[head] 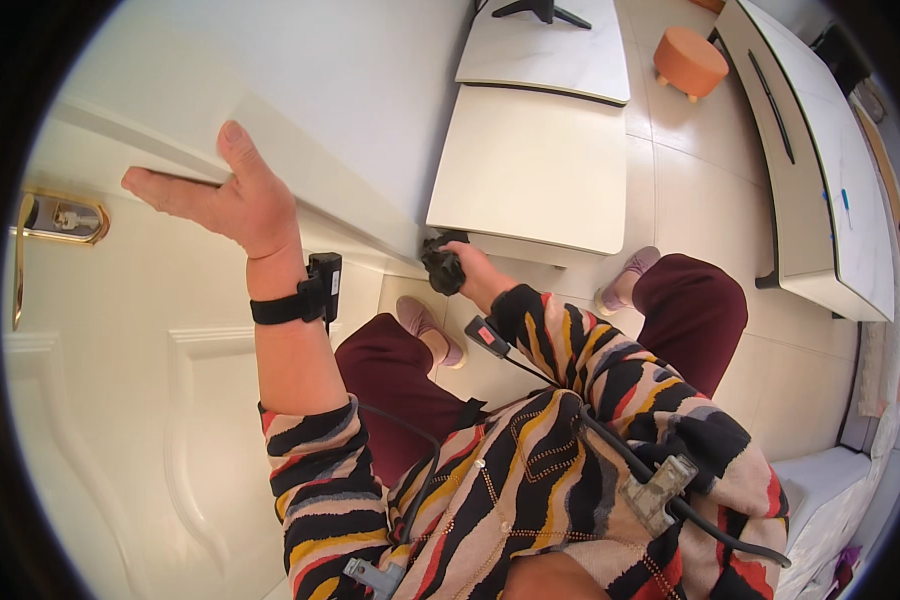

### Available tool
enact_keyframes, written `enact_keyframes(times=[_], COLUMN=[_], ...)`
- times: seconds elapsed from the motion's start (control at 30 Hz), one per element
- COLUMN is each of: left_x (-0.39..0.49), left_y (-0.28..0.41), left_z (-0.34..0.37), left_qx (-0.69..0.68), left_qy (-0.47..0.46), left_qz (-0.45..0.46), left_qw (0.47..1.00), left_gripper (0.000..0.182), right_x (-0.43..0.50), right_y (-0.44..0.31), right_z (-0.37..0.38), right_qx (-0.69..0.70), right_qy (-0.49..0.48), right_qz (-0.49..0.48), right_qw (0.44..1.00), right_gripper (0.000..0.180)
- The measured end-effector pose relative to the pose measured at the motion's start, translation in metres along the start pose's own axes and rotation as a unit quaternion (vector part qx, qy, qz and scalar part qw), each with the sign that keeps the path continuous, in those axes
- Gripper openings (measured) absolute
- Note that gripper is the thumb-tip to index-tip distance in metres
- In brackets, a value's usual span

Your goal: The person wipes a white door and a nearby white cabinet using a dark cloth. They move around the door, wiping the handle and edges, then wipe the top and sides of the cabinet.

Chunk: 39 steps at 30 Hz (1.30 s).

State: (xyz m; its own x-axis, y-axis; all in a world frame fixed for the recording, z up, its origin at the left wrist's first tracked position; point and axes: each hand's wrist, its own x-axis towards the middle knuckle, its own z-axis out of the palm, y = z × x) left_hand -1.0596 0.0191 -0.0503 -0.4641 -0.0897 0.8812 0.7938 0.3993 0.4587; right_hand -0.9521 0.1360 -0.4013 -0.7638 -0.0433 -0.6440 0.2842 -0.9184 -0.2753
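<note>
My left hand [251, 202] is raised beside the white door frame [187, 161], fingers extended and thumb apart, holding nothing. Its fingers lie along the frame's edge and appear to touch it. Left of that hand is a white panelled door [120, 300] with a gold-trimmed lock plate [67, 217] and a lever handle [21, 262]. Lower down, my right hand [484, 274] grips a crumpled black cloth or plastic bag [442, 266]; which it is I cannot tell. The black bundle is close to the wall and the near corner of a cream low cabinet [529, 172].
A marble-patterned top [547, 60] on the cabinet carries black stand legs [544, 11]. An orange round stool [690, 61] stands on the tiled floor [697, 180]. To the right is a white-topped table [840, 150] with a blue-handled tool [846, 206]. Cables [622, 442] are clipped to my sweater.
</note>
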Motion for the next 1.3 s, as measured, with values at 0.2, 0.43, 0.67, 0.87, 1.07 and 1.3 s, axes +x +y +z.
enact_keyframes(times=[0.2, 0.43, 0.67, 0.87, 1.07, 1.3], left_x=[0.005, 0.004, 0.006, 0.006, 0.003, -0.004], left_y=[0.007, 0.01, 0.007, 0.014, 0.036, 0.043], left_z=[0.002, 0.001, 0.001, 0.004, 0.016, 0.022], left_qx=[0.033, 0.019, 0.056, 0.012, 0.003, 0.033], left_qy=[0.007, 0.01, 0.024, 0.011, -0.012, 0.004], left_qz=[0.008, -0.009, -0.023, -0.049, -0.047, -0.091], left_qw=[0.999, 1.0, 0.998, 0.999, 0.999, 0.995], left_gripper=[0.103, 0.104, 0.1, 0.09, 0.096, 0.106], right_x=[-0.037, -0.102, -0.126, -0.099, -0.056, -0.036], right_y=[-0.031, -0.082, -0.161, -0.203, -0.299, -0.296], right_z=[-0.091, -0.246, -0.231, -0.216, -0.208, -0.249], right_qx=[0.064, 0.07, -0.092, -0.211, -0.298, -0.28], right_qy=[0.096, 0.255, 0.322, 0.318, 0.314, 0.229], right_qz=[-0.086, -0.165, -0.403, -0.407, -0.476, -0.476], right_qw=[0.99, 0.95, 0.852, 0.83, 0.765, 0.802], right_gripper=[0.021, 0.022, 0.036, 0.065, 0.076, 0.07])
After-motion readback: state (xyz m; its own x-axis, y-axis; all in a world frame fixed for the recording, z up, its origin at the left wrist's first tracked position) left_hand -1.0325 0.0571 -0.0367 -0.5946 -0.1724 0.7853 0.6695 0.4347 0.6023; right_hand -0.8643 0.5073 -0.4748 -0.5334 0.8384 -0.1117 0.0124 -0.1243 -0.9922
